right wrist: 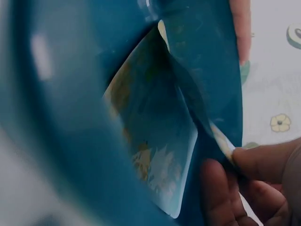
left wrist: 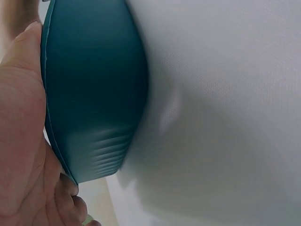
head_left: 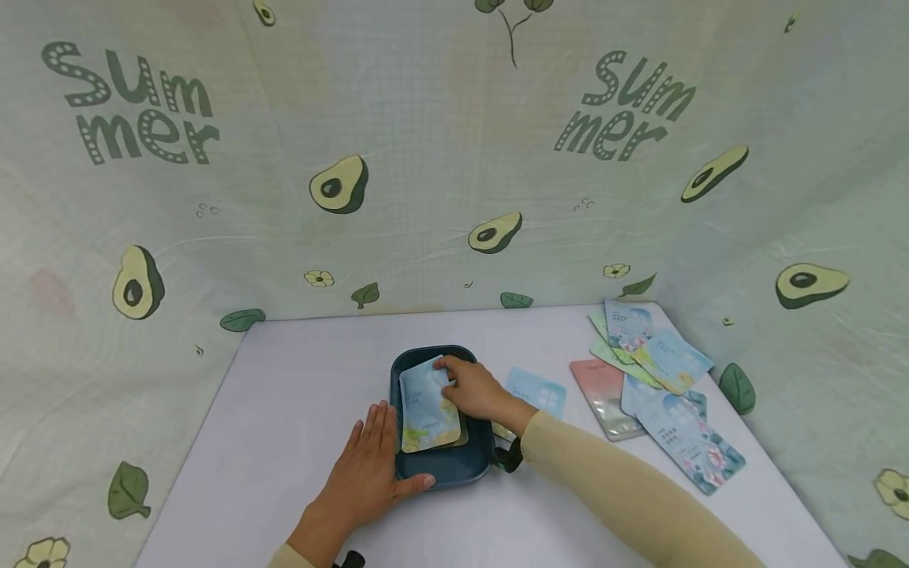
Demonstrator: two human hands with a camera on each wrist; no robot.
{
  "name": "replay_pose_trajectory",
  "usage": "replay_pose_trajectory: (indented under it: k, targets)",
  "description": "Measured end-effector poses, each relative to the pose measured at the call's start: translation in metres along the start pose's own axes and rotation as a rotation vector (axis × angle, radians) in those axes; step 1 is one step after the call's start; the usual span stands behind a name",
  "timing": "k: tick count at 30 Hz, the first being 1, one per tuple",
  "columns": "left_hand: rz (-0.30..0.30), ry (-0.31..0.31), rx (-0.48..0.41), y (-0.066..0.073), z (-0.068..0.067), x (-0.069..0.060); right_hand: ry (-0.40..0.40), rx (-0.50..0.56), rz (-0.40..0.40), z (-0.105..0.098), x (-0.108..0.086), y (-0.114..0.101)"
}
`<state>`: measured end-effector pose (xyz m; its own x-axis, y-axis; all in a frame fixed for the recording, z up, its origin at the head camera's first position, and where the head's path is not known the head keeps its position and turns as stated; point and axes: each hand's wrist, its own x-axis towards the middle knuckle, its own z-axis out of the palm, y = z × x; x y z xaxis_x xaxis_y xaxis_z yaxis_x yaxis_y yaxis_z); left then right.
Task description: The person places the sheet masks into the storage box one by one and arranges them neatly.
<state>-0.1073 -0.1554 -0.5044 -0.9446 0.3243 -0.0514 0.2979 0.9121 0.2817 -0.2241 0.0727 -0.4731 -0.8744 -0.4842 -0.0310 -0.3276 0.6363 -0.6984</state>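
A dark blue rectangular tray (head_left: 452, 470) with raised walls stands on the white table. My left hand (head_left: 367, 471) lies along its left wall with straight fingers, thumb over the near rim; in the left wrist view the palm is against the tray's rim (left wrist: 48, 99). Over the tray, my right hand (head_left: 477, 389) pinches the right edge of a flat light-blue printed packet (head_left: 428, 410) between thumb and fingers. The right wrist view shows that packet tilted up, with another flat printed packet (right wrist: 162, 165) below it on the tray floor.
Just right of the tray, a light-blue packet (head_left: 537, 390) lies partly behind the right wrist. Farther right is a loose pile of blue and green packets (head_left: 671, 359), with a pink-and-silver packet (head_left: 604, 394) at its left. A patterned cloth (head_left: 419, 260) hangs behind the table.
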Motion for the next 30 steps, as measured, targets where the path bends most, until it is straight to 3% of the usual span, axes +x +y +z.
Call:
replay_pose_trajectory:
  k: [3, 13, 19, 24, 30]
  targets:
    - [0.004, 0.004, -0.004, 0.000, -0.001, -0.001, 0.024, -0.068, -0.018, 0.000, 0.000, 0.001]
    - [-0.003, 0.011, -0.034, 0.000, -0.001, -0.002, 0.091, -0.143, 0.005, 0.003, 0.000, 0.005]
    - [-0.028, -0.001, -0.083, 0.005, 0.006, 0.003, 0.227, -0.201, -0.018, -0.016, -0.015, 0.010]
    - [-0.053, -0.019, -0.090, 0.006, 0.009, 0.004, 0.344, -0.274, -0.025, -0.034, -0.036, 0.035]
    - [-0.066, -0.010, -0.092, 0.002, 0.004, 0.001, 0.323, -0.432, 0.009, -0.037, -0.069, 0.073]
